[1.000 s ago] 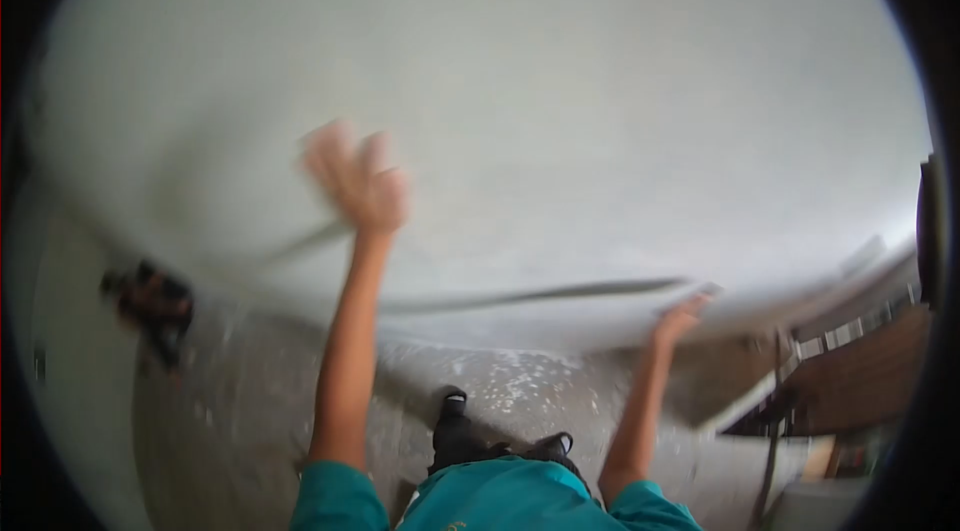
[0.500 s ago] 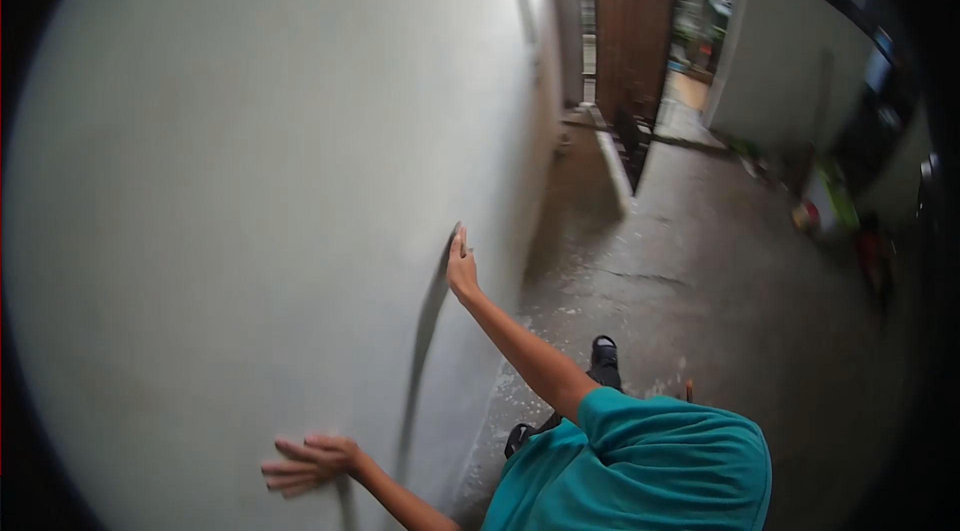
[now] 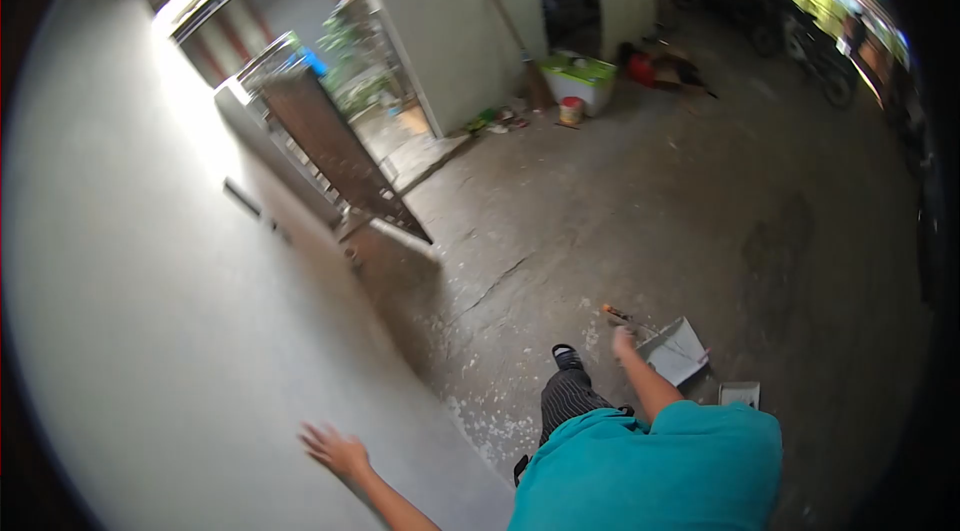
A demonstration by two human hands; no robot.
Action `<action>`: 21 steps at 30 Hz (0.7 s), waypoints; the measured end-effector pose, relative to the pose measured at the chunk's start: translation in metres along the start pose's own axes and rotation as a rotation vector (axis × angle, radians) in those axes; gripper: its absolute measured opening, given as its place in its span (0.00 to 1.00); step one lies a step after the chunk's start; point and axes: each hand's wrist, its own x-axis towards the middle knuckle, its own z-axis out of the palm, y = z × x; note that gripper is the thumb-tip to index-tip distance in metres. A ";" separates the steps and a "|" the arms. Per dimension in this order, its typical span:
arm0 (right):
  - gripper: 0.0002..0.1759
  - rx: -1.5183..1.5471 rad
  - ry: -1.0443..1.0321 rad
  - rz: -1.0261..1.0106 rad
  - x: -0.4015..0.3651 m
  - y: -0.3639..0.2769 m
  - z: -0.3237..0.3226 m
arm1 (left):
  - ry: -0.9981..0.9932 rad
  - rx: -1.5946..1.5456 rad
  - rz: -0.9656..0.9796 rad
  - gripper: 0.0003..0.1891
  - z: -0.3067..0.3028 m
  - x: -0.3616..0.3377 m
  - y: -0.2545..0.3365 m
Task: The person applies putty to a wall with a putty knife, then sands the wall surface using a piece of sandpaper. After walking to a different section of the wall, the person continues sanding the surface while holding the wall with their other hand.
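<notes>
My left hand (image 3: 336, 451) is open, fingers spread over the pale wall (image 3: 200, 351) at lower left. Down by my right side, my right hand (image 3: 624, 341) is closed and slightly blurred; I cannot tell what its fingers hold. Just beyond its fingertips shows an orange-ended tool (image 3: 618, 313) with a dark shaft. A light grey tray (image 3: 676, 351) lies on the floor right beside that hand, with a thin stick-like thing across it. Closer to my body is a smaller pale tray (image 3: 740, 394), partly hidden by my teal shirt.
White specks dot the concrete floor (image 3: 560, 231) along the wall's base. A brown door (image 3: 340, 151) stands ajar ahead left. Farther off are a broom (image 3: 530, 71), a white bin (image 3: 585, 86) with a green top, a small tub (image 3: 571, 111) and a parked motorbike (image 3: 825, 61).
My right hand has left the wall, where it held a thin flat piece, and dropped to my right near the tray. My view has swung right. My left hand stays spread at the wall.
</notes>
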 end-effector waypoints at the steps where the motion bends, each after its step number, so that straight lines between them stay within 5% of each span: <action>1: 0.36 0.084 0.176 0.069 0.019 0.026 -0.033 | -0.350 -0.136 0.149 0.31 0.026 0.007 0.023; 2: 0.34 0.183 0.346 0.131 0.030 0.050 -0.062 | -0.661 -0.385 0.242 0.36 0.086 0.021 0.050; 3: 0.33 0.267 0.494 0.179 0.039 0.075 -0.086 | -0.772 -0.667 0.246 0.39 0.095 0.008 0.084; 5: 0.31 0.391 0.717 0.265 0.052 0.122 -0.111 | -0.545 -0.680 0.499 0.42 0.104 -0.036 0.156; 8: 0.30 0.474 0.457 0.529 -0.025 0.088 -0.160 | -0.867 -0.890 0.454 0.48 0.054 -0.085 0.260; 10: 0.31 0.585 0.664 0.544 0.047 0.157 -0.113 | -0.930 -0.860 0.576 0.48 0.023 -0.098 0.323; 12: 0.34 0.806 0.655 0.824 0.072 0.166 -0.102 | -0.996 -0.839 0.747 0.49 -0.003 -0.099 0.379; 13: 0.30 1.196 0.766 0.680 0.101 0.174 -0.075 | -0.941 -0.967 0.928 0.48 0.015 -0.088 0.412; 14: 0.26 1.446 0.464 0.645 0.077 0.129 -0.105 | -0.931 -1.014 0.965 0.48 0.003 -0.079 0.438; 15: 0.23 1.661 0.410 0.478 0.091 0.131 -0.103 | -0.923 -1.067 0.996 0.47 -0.018 -0.074 0.466; 16: 0.21 1.853 0.354 0.290 0.142 0.151 -0.079 | -1.019 -1.156 0.889 0.46 -0.038 -0.068 0.488; 18: 0.12 2.444 -0.108 -0.176 0.124 0.051 -0.144 | -1.175 -1.247 0.646 0.43 -0.075 -0.055 0.521; 21: 0.10 2.342 -0.046 -0.253 0.126 -0.070 -0.234 | -1.269 -1.236 0.371 0.41 -0.111 -0.034 0.562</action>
